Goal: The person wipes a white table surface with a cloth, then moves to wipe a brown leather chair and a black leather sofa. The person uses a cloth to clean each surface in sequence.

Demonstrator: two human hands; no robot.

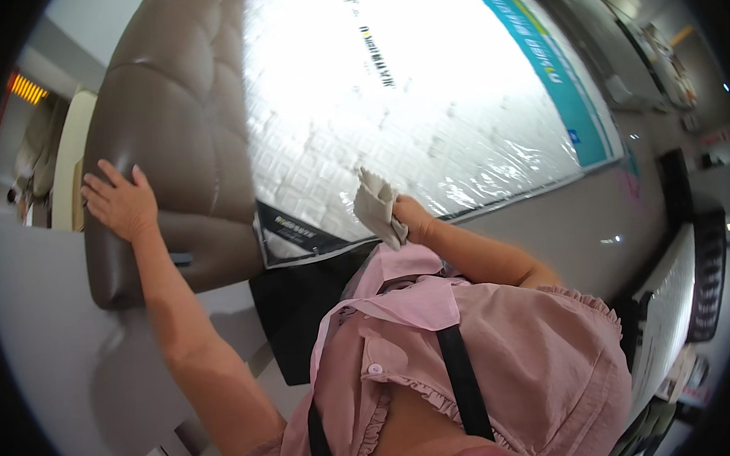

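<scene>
My left hand [121, 199] lies flat, fingers spread, on the brown padded leather headboard [168, 133] of a bed, near its outer edge. In my right hand [414, 218] is a bunched greyish-beige cloth [375, 207], held in front of my body above the near edge of the mattress. The white quilted mattress [348, 148] is wrapped in clear plastic, with a teal printed band [546, 76] across its far part and a dark printed corner [297, 228] beside the headboard.
A black panel [289, 318] stands below the mattress corner, close to my body. Beyond the headboard is a cream-coloured panel [74, 163]. Other beds or mattresses stand at the right, one with a plastic-wrapped surface [666, 311]. Grey floor [562, 217] shows between them.
</scene>
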